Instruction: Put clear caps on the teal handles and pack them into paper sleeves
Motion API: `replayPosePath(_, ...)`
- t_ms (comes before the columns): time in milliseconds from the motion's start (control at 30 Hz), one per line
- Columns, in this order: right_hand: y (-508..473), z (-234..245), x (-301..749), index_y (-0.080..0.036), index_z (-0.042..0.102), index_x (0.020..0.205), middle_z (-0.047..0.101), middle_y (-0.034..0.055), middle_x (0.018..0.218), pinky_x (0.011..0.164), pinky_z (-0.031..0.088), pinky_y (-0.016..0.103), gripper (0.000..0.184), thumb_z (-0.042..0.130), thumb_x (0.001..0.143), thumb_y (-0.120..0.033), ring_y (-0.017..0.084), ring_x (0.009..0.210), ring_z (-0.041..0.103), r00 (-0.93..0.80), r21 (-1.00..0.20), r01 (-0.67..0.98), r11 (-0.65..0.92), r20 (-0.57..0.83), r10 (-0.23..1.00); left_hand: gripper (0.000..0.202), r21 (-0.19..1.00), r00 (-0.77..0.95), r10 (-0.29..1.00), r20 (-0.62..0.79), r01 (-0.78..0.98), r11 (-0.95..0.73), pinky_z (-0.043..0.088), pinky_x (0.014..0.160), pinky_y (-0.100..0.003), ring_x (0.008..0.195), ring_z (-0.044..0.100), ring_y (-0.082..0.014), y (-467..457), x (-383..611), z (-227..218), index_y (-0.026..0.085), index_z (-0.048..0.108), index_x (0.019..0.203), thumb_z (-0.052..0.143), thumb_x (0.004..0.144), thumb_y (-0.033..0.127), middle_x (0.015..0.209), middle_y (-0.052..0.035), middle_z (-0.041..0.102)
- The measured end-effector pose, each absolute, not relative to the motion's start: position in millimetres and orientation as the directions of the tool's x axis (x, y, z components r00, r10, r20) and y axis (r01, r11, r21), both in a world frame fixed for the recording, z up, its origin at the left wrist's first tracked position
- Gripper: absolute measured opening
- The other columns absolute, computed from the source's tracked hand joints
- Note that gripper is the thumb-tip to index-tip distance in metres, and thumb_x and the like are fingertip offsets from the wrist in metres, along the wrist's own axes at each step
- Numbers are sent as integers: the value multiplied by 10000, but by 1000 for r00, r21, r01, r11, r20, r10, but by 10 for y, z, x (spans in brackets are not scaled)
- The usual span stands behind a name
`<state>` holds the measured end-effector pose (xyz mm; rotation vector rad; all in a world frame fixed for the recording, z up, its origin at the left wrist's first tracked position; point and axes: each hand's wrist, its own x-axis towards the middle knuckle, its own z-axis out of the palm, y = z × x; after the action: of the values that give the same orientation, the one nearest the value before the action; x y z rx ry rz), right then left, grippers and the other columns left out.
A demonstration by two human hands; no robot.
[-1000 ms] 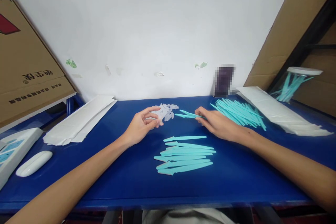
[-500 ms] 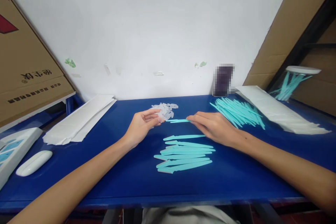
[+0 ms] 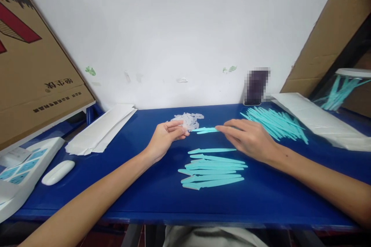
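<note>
My right hand (image 3: 249, 139) pinches a couple of turquoise eyebrow razors (image 3: 207, 129) by their handle ends, their blade ends pointing left. Just left of those blade ends, my left hand (image 3: 168, 137) has thumb and fingers closed on what looks like a small clear blade cap, mostly hidden by the fingers. Right behind the left fingertips lies a heap of translucent blade caps (image 3: 189, 117). Nearer to me, several more razors (image 3: 214, 166) lie in a rough row on the blue table (image 3: 139, 197). A larger pile of razors (image 3: 275, 123) is beyond my right hand.
White paper or foam sheets lie at left (image 3: 100, 129) and right (image 3: 315, 121). A white oval case (image 3: 58, 172) and a white tray (image 3: 43, 162) are at far left. A pixelated dark object (image 3: 256, 87) leans on the wall. A jar of razors (image 3: 339, 90) stands far right.
The whole view has shifted, so things appear farther right. The razors in my right hand now fan apart slightly. Both hands keep their grips, and the row of razors looks unchanged.
</note>
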<state>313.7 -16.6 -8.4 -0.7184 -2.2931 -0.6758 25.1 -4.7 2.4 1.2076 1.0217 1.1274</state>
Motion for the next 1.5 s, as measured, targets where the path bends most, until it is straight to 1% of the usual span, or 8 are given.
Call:
replayPosePath(133, -192, -64, 3115, -167, 698, 1153, 741, 72, 975, 646, 479, 291, 262, 597, 922, -98, 156, 726, 653, -637, 311, 655, 689, 717, 282, 619, 998, 162, 987, 12, -64, -1, 584, 757, -257, 776, 735, -170, -51, 237, 41, 25, 641, 1189, 889, 691, 297, 831, -129, 778)
replayPosePath(400, -190, -57, 3110, -156, 707, 1141, 747, 77, 975, 641, 468, 285, 257, 618, 909, -89, 152, 728, 655, -626, 330, 664, 671, 736, 258, 598, 998, 209, 978, 4, -59, 9, 578, 734, -233, 789, 740, -169, -46, 222, -7, 27, 648, 1180, 882, 705, 306, 859, -139, 779)
replayPosePath(633, -214, -31, 3124, -174, 715, 1136, 750, 69, 959, 653, 461, 279, 258, 631, 905, -98, 145, 733, 650, -626, 343, 657, 671, 744, 232, 537, 995, 180, 984, -2, -95, 20, 576, 718, -218, 773, 737, -157, -53, 200, 56, 57, 677, 1124, 893, 691, 290, 856, -118, 778)
replayPosePath(767, -206, -41, 3107, -179, 719, 1130, 750, 65, 961, 653, 463, 273, 251, 625, 910, -101, 139, 727, 650, -626, 340, 661, 669, 741, 243, 548, 995, 189, 982, -17, -90, 35, 582, 706, -224, 780, 739, -169, -57, 202, 62, 47, 676, 1121, 900, 679, 280, 848, -126, 776)
replayPosePath(967, -226, -25, 3087, -179, 728, 1112, 756, 67, 949, 652, 483, 268, 252, 603, 914, -87, 138, 723, 664, -626, 352, 673, 651, 740, 247, 553, 997, 216, 976, -23, -73, 40, 587, 712, -237, 799, 741, -180, -51, 204, 40, 49, 680, 1130, 899, 679, 283, 891, -135, 776)
replayPosePath(1233, -284, 6, 3038, -158, 737, 1091, 761, 78, 942, 584, 487, 262, 266, 605, 887, -49, 153, 705, 681, -626, 390, 701, 597, 738, 252, 566, 998, 235, 972, -23, -46, 35, 589, 730, -268, 800, 736, -186, -74, 218, 45, 63, 697, 1129, 910, 664, 306, 959, -145, 772)
replayPosePath(1367, -293, 1, 3028, -157, 733, 1109, 761, 75, 960, 563, 479, 259, 296, 608, 870, -35, 155, 696, 676, -631, 396, 711, 581, 725, 277, 535, 1000, 286, 958, -4, 21, -2, 590, 746, -296, 825, 735, -203, -81, 217, 11, 75, 705, 1125, 886, 700, 345, 971, -143, 767)
replayPosePath(1500, -285, -17, 3039, -149, 724, 1123, 757, 79, 967, 572, 503, 267, 298, 584, 885, -39, 164, 713, 686, -655, 389, 684, 616, 700, 285, 482, 969, 365, 927, 87, 185, -164, 584, 776, -324, 840, 726, -213, -101, 212, -25, 109, 709, 1170, 809, 790, 388, 953, -120, 757)
